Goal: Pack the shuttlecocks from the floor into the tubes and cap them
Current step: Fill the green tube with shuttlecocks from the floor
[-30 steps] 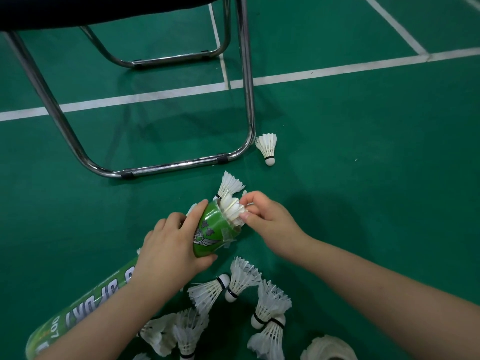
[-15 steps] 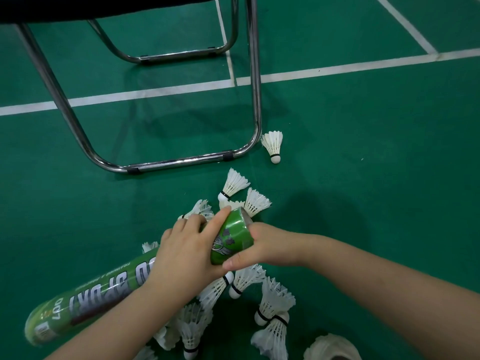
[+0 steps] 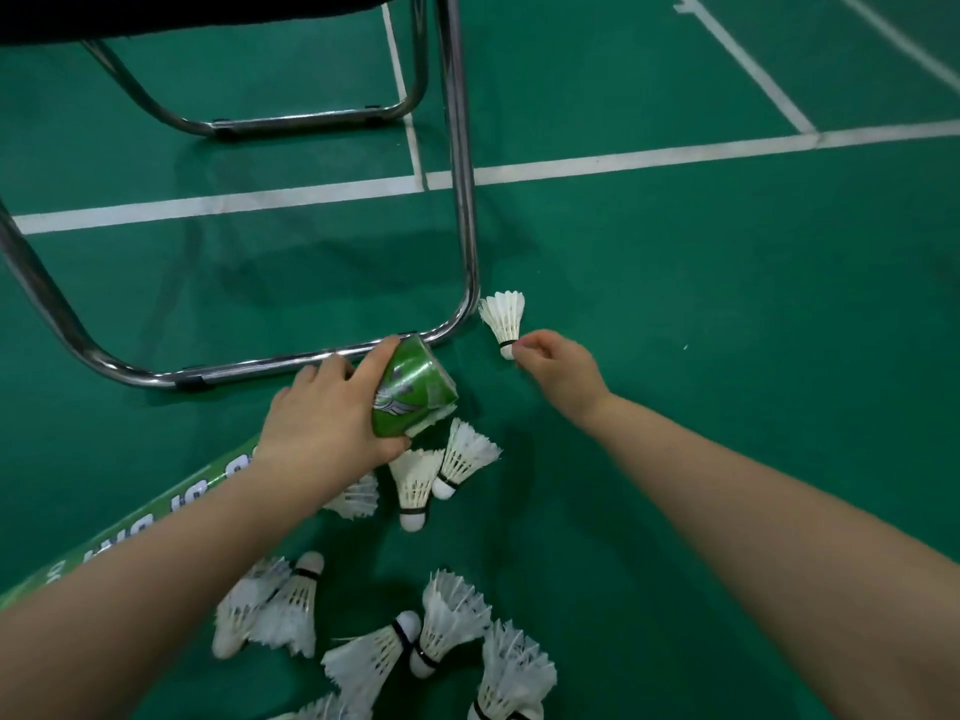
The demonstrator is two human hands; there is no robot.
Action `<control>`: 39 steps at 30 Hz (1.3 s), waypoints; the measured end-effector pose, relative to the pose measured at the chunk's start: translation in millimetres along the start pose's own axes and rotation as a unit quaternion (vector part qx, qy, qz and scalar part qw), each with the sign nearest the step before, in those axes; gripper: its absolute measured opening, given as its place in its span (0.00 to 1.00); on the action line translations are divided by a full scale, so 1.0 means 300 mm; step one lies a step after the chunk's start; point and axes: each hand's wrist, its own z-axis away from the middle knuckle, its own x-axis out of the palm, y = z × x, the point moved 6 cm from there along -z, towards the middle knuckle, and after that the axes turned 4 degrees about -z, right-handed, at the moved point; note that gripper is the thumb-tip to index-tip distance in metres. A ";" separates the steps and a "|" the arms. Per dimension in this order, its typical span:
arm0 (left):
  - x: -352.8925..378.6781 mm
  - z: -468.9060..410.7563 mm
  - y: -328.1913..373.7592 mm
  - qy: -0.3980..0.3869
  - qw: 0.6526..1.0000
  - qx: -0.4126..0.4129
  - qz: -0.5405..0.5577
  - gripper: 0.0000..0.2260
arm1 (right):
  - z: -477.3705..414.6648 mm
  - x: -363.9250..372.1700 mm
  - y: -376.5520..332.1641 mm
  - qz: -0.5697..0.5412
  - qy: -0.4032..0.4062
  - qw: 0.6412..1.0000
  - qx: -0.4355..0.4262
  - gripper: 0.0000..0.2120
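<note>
My left hand [image 3: 322,423] grips the open end of a long green shuttlecock tube [image 3: 410,392] that lies slanted toward the lower left. White feathers show at the tube's mouth. My right hand [image 3: 558,368] pinches the cork end of a lone white shuttlecock [image 3: 504,317] beside the chair leg. Several loose white shuttlecocks [image 3: 431,472] lie on the green floor just below the tube and nearer to me [image 3: 441,631].
A chair with a chrome tube frame [image 3: 462,200] stands at the upper left, its lower bar just behind the tube's mouth. White court lines [image 3: 623,161] cross the green floor [image 3: 727,330], which stretches bare to the right.
My right hand has left the tube's mouth and reached up and right to the lone shuttlecock by the chair leg, pinching it. The left hand and tube shifted up toward the chair bar.
</note>
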 end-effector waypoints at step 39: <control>-0.009 0.128 0.099 0.008 1.000 0.022 0.009 0.44 | 0.186 -0.151 -0.174 -0.066 0.075 0.993 -0.065 0.08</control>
